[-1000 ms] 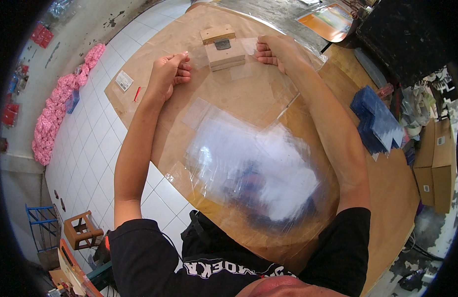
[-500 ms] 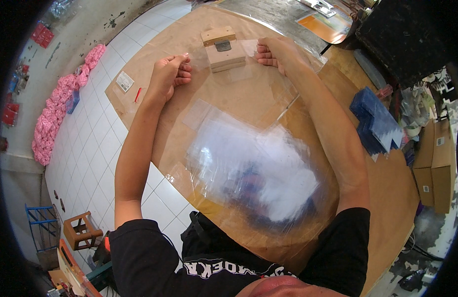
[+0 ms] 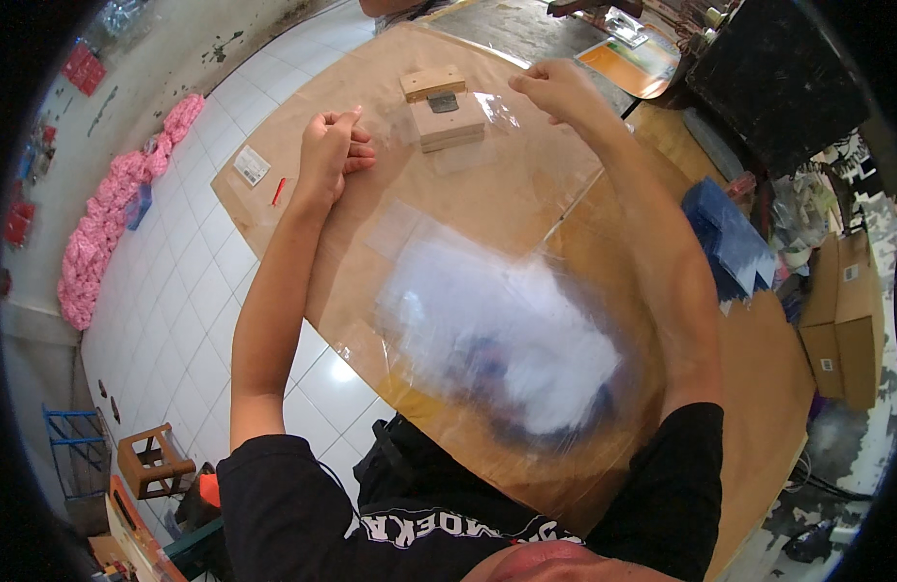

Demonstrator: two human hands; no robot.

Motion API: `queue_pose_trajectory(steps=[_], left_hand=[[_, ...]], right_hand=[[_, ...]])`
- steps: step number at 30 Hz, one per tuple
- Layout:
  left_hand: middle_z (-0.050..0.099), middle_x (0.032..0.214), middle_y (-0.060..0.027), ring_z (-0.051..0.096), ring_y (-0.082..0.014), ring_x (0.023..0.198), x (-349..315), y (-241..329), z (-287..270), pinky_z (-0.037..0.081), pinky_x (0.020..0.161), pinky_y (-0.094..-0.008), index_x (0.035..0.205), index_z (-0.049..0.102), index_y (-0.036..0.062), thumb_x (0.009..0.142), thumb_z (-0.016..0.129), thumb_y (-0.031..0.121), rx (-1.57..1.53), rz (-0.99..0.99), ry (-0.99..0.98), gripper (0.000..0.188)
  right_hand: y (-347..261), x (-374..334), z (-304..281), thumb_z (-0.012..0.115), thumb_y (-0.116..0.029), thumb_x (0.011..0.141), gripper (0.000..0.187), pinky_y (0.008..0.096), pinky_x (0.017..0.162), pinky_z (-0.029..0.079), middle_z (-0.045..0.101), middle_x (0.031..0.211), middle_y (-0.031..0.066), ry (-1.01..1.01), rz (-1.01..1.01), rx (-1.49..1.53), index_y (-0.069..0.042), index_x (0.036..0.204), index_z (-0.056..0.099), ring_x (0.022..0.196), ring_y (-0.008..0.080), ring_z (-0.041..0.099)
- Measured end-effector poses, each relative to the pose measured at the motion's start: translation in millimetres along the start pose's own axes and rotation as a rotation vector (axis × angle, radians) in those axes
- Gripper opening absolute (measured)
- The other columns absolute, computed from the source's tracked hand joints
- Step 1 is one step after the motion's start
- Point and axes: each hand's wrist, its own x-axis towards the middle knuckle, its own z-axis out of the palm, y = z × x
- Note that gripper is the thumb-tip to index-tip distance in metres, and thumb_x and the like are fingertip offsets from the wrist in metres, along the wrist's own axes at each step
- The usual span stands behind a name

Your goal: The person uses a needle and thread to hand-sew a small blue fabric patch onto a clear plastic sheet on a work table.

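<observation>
At the far side of the brown-covered table stands a small wooden block jig [image 3: 448, 133] with a dark grey pad [image 3: 442, 103] on top. My left hand [image 3: 334, 155] is left of it, thumb and index finger pinched on what looks like the edge of a clear plastic bag, hard to see against the brown. My right hand [image 3: 562, 90] is raised to the right of the jig, its fingers pressed together; what they hold, if anything, does not show. Shiny clear film [image 3: 498, 111] lies beside the jig. Nearer me spreads a heap of clear plastic bags [image 3: 487, 310].
A labelled clear packet [image 3: 251, 165] and a thin red item [image 3: 278, 192] lie at the table's left. On the right are blue packets [image 3: 725, 238] and cardboard boxes [image 3: 841, 320]. Pink bundles [image 3: 119, 213] line the wall; a brown stool [image 3: 156, 459] stands on the floor.
My right hand has moved up and right, away from the jig, and its fingers have drawn closer together. The film beside the jig now shines brightly. My left hand has hardly moved.
</observation>
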Motion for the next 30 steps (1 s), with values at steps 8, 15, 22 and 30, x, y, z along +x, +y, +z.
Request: queue_pose_trajectory(steps=[8,15,22,30], left_hand=[[0.063,0.076,-0.0067,0.056,-0.0114,0.053,-19.4,8.0,-2.9,0.045,0.047,-0.0239,0.095,0.053,0.0017,0.090,0.067,0.028,0.190,0.314,0.169,0.030],[0.061,0.070,-0.0037,0.054,-0.0131,0.060,-50.2,24.9,-6.2,0.041,0.055,-0.0260,0.082,0.060,0.0018,0.087,0.070,0.012,0.276,1.202,0.172,0.015],[0.068,0.093,-0.0127,0.064,-0.0297,0.085,-172.5,36.6,27.8,0.049,0.080,-0.0370,0.092,0.066,0.0017,0.080,0.074,0.017,0.473,1.029,-0.606,0.021],[0.061,0.118,-0.0147,0.058,-0.0341,0.108,-201.1,20.1,56.8,0.045,0.093,-0.0430,0.117,0.062,0.0043,0.076,0.075,0.051,0.850,1.159,-0.881,0.064]], right_hand=[[-56.2,-125.6,-27.8,0.061,-0.046,0.085,0.048,0.0453,0.084,0.053,0.071,0.099,0.0181,-0.180,-0.404,-0.432,-0.006,0.109,0.069,0.095,0.0360,0.067],[3.9,-277.3,-30.0,0.064,-0.061,0.082,0.085,0.0478,0.103,0.041,0.049,0.135,0.0282,-0.250,-0.381,-0.591,0.004,0.134,0.046,0.123,0.0448,0.049],[27.0,-335.3,-33.2,0.071,-0.058,0.077,0.090,0.0459,0.110,0.034,0.043,0.141,0.0241,-0.125,-0.213,-0.565,0.002,0.138,0.042,0.132,0.0408,0.041],[47.2,-336.6,-28.3,0.080,-0.043,0.073,0.080,0.0407,0.099,0.041,0.056,0.124,0.0168,-0.011,-0.234,-0.307,-0.003,0.135,0.050,0.111,0.0334,0.053]])
